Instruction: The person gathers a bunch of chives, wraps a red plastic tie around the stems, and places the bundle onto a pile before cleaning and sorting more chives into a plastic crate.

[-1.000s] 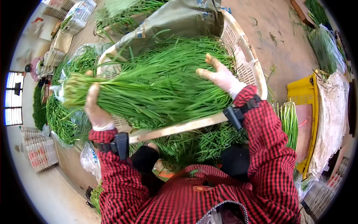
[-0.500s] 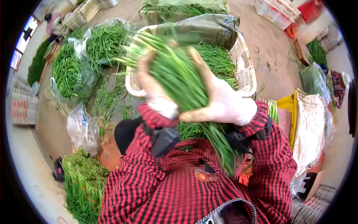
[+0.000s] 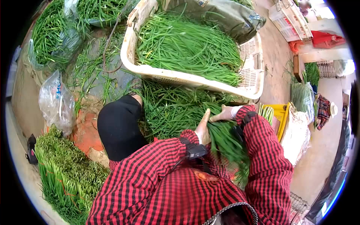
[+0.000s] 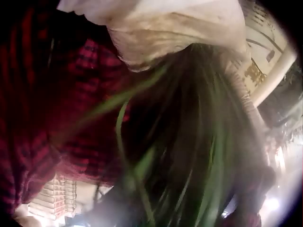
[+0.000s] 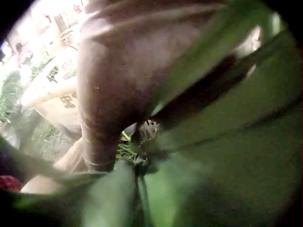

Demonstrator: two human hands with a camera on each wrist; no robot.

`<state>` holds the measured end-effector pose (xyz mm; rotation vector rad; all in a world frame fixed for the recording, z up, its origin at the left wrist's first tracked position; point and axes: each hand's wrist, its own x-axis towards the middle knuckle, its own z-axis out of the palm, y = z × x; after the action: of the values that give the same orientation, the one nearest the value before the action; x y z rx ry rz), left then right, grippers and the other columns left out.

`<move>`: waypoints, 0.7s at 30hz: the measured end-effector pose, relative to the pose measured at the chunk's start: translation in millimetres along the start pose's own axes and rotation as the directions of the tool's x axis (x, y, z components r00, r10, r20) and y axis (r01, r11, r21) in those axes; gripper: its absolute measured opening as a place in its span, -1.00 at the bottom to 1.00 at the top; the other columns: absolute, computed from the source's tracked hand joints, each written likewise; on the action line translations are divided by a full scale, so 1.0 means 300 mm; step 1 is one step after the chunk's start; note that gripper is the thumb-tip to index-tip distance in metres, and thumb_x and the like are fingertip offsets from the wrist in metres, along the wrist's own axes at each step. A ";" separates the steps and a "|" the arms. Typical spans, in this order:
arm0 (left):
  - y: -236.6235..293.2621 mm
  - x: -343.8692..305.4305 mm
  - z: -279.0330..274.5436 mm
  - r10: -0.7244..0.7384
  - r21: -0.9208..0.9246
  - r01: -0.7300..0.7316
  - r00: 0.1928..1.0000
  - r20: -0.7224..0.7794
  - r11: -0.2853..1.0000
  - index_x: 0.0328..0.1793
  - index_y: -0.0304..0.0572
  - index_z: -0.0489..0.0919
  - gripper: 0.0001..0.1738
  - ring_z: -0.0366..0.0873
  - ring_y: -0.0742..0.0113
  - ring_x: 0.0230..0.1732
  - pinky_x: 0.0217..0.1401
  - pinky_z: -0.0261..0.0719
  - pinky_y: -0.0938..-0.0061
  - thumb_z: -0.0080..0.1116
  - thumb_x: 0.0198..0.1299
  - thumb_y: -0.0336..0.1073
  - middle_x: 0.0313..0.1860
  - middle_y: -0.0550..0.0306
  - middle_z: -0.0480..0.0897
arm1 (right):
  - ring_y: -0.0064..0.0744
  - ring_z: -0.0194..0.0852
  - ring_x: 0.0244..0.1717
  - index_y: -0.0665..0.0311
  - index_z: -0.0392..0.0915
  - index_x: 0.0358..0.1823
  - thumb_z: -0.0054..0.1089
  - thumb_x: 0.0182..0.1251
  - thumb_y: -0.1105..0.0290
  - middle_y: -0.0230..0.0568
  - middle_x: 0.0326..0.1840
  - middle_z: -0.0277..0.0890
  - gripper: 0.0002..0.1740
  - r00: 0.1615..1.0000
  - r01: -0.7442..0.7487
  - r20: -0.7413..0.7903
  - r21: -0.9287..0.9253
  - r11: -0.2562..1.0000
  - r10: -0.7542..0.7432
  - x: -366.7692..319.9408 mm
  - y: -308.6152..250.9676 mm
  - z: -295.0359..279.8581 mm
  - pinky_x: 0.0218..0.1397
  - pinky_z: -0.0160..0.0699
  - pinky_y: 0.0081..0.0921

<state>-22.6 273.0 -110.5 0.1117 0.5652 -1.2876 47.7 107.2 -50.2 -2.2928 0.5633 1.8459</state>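
Observation:
In the head view, a bunch of long green garlic chives (image 3: 228,140) sits low in front of the body, to the right, its leaf ends hanging beside the right forearm. My gloved left hand (image 3: 203,129) grips its near left side. My gloved right hand (image 3: 226,113) holds it from the far side, thumb close to the left fingers. Leaves spill down from under the stained glove (image 4: 180,30) in the left wrist view. Blurred leaves (image 5: 227,156) fill much of the right wrist view, in front of the gloved fingers (image 5: 102,127). The stem ends are hidden by the hands.
A white plastic crate (image 3: 180,75) full of loose chives (image 3: 187,45) stands ahead, a grey-green sack (image 3: 225,15) over its far side. Loose leaves (image 3: 168,108) lie below it. Tied bundles (image 3: 71,176) stand at left near a plastic bag (image 3: 56,103); a yellow crate (image 3: 281,112) stands right.
The left hand held the chives over the crate while the right was open; then both hands gripped the bunch. Now they have lowered it toward the lap, leaf ends down. The head view has shifted right.

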 end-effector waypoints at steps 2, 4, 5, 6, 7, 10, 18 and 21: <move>0.014 0.077 -0.100 0.128 0.208 -0.097 0.981 -0.143 0.973 0.68 0.05 0.22 0.05 0.55 0.05 0.36 0.40 0.51 -0.02 -0.02 0.28 0.57 0.49 -0.06 0.48 | 0.13 0.35 0.50 0.56 0.26 0.52 0.28 -0.11 -0.66 0.31 0.51 0.32 0.47 1.000 0.014 -0.002 0.033 0.999 -0.014 0.027 -0.023 -0.005 0.55 0.28 -0.13; 0.023 0.070 -0.082 0.232 0.276 -0.189 0.964 -0.133 0.942 0.65 0.03 0.25 -0.02 0.63 0.10 0.24 0.22 0.66 0.02 0.06 0.31 0.49 0.39 -0.06 0.55 | 0.16 0.18 0.59 0.61 0.13 0.56 0.21 -0.11 -0.70 0.36 0.59 0.17 0.56 0.989 0.029 0.144 0.045 0.999 -0.035 -0.031 -0.023 -0.034 0.59 0.22 -0.13; 0.019 0.055 -0.060 0.166 0.247 -0.119 0.971 -0.175 0.962 0.63 0.03 0.28 -0.04 0.65 0.09 0.21 0.21 0.67 0.03 0.08 0.31 0.48 0.36 -0.05 0.57 | 0.17 0.09 0.64 0.64 0.07 0.58 0.18 -0.12 -0.72 0.38 0.63 0.09 0.60 0.976 0.035 0.211 0.057 0.998 -0.046 -0.056 -0.018 -0.044 0.62 0.18 -0.14; 0.024 0.016 -0.007 0.098 0.218 -0.051 0.972 -0.214 0.975 0.60 0.03 0.31 -0.06 0.66 0.09 0.18 0.20 0.68 0.04 0.10 0.31 0.47 0.34 -0.05 0.58 | 0.11 0.29 0.54 0.58 0.31 0.49 0.13 -0.03 -0.71 0.32 0.52 0.31 0.45 0.988 0.047 0.147 0.049 0.998 -0.054 -0.080 -0.003 -0.015 0.55 0.29 -0.16; 0.028 0.001 0.012 0.031 0.188 0.017 0.968 -0.250 0.982 0.58 0.03 0.34 -0.08 0.68 0.08 0.15 0.18 0.69 0.05 0.12 0.31 0.46 0.31 -0.04 0.60 | 0.07 0.53 0.35 0.53 0.46 0.39 0.08 0.15 -0.61 0.31 0.30 0.55 0.24 0.971 0.138 0.183 0.091 0.986 -0.153 -0.136 0.000 -0.006 0.43 0.43 -0.17; 0.029 -0.039 0.068 -0.107 0.244 0.168 0.964 -0.242 0.955 0.40 -0.04 0.52 -0.20 0.68 0.09 0.10 0.14 0.68 0.06 0.23 0.27 0.37 0.19 0.00 0.68 | 0.24 0.68 0.04 0.55 0.62 0.01 0.15 0.34 -0.11 0.36 -0.05 0.67 -0.30 0.946 0.258 -0.164 -0.137 0.956 -0.278 -0.191 -0.011 0.165 0.15 0.64 -0.05; 0.090 -0.258 0.192 -0.162 0.438 0.274 0.947 -0.276 0.856 0.04 -0.21 0.70 -0.67 0.73 0.25 -0.32 -0.19 0.76 0.30 0.22 0.30 -0.15 -0.21 0.11 0.76 | -0.45 0.65 -0.37 0.41 0.56 0.03 0.24 0.53 0.13 -0.27 -0.34 0.65 -0.59 0.735 0.678 -0.632 0.688 0.259 -0.245 -0.469 0.070 0.461 -0.31 0.62 -0.49; 0.100 -0.341 0.141 -0.109 0.602 0.192 0.979 -0.172 0.775 0.05 -0.28 0.68 -0.71 0.72 0.33 -0.30 -0.21 0.73 0.41 0.19 0.34 -0.25 -0.22 0.10 0.75 | -0.43 0.67 -0.07 0.39 0.53 0.19 0.18 0.55 -0.04 -0.21 -0.06 0.68 -0.43 0.777 0.575 -0.537 0.818 0.023 -0.329 -0.385 0.080 0.572 -0.11 0.68 -0.48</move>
<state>2.3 355.1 -34.3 0.7157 0.2376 -1.5960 -137.9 166.3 23.8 -1.3710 0.6195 0.4895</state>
